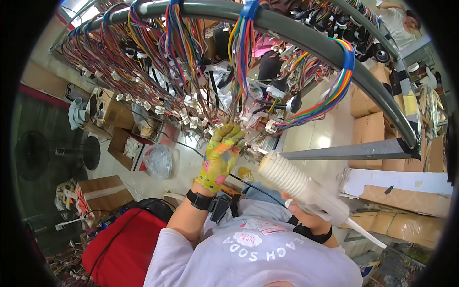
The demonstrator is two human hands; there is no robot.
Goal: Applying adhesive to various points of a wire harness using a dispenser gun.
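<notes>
My left hand (221,155), in a yellow patterned glove, is raised to the hanging wires. Its fingers are bent around the lower end of a multicoloured wire harness (243,62) with white plug connectors. My right hand (303,215) grips a white hot glue gun (299,184) with a ribbed barrel, and the gun's body hides most of the fingers. A pale glue stick (366,233) juts from the gun's back end. The nozzle (253,153) points up and left, close beside my gloved fingertips. Whether it touches the connector there I cannot tell.
Overhead curves a grey metal rail (306,33) with many wire harnesses tied to it by blue bands. Cardboard boxes (370,131) stand at the right, and an open carton (124,148) lies at the left. A red cloth (126,246) is beside me. A black cord (239,179) runs across.
</notes>
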